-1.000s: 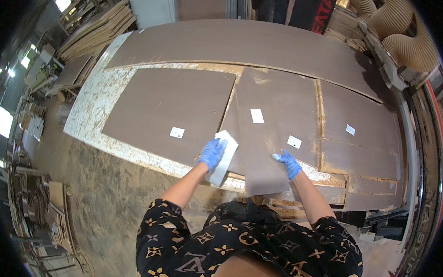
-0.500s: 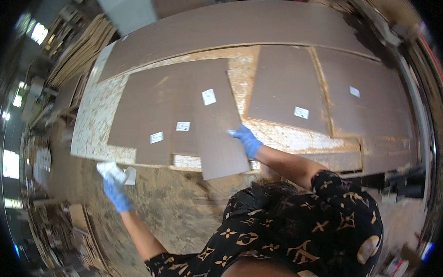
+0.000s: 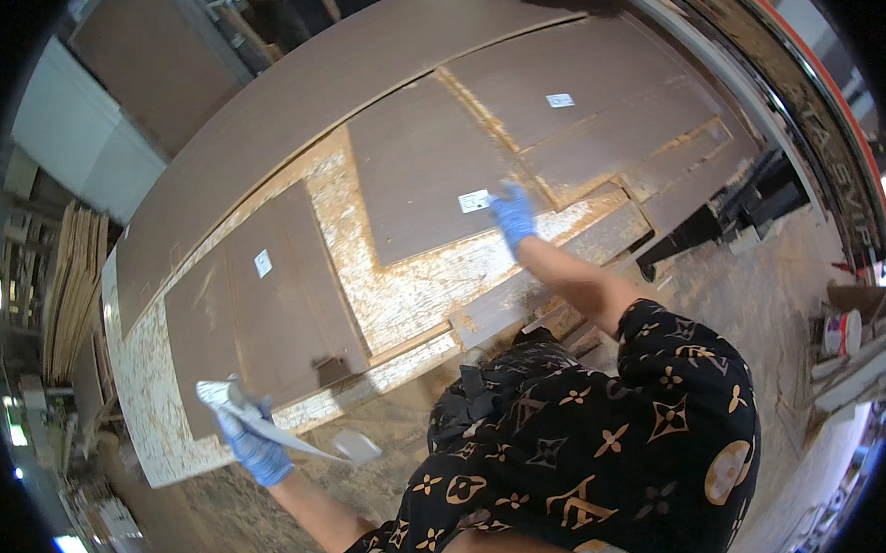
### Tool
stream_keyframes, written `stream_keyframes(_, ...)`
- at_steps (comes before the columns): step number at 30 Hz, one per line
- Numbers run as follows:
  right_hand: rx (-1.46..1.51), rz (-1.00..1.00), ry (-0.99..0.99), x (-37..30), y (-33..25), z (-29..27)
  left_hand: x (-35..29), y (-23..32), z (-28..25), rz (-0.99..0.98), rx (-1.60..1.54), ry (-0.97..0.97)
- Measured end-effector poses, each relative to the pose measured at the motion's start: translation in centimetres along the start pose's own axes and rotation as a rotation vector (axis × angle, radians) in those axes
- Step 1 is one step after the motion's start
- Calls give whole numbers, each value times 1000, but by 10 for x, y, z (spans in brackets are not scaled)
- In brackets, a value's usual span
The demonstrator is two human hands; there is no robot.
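One blue-gloved left hand [image 3: 251,445] is closed around one white paper bundle [image 3: 216,393] with a trailing strip [image 3: 293,442], at the scuffed white worktop's [image 3: 404,291] near-left edge. One blue-gloved right hand [image 3: 513,216] is just beside one of three white rectangular labels [image 3: 473,202] on brown flat panels [image 3: 411,143]; blur hides whether its fingers pinch anything.
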State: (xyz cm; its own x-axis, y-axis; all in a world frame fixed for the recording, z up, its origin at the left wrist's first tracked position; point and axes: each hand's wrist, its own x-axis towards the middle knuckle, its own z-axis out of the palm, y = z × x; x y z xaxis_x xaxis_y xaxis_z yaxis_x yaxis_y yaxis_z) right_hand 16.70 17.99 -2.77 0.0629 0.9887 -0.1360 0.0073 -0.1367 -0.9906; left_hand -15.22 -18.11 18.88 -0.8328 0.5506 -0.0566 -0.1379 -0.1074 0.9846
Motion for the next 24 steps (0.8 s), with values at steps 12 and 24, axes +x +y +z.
stream_keyframes(12,681,704,431,67,17,-145,-7,-166,205,-613,-60,-742)
stream_keyframes(24,648,709,387,57,-40,-124,-43,-215,327,-776,-22,-689)
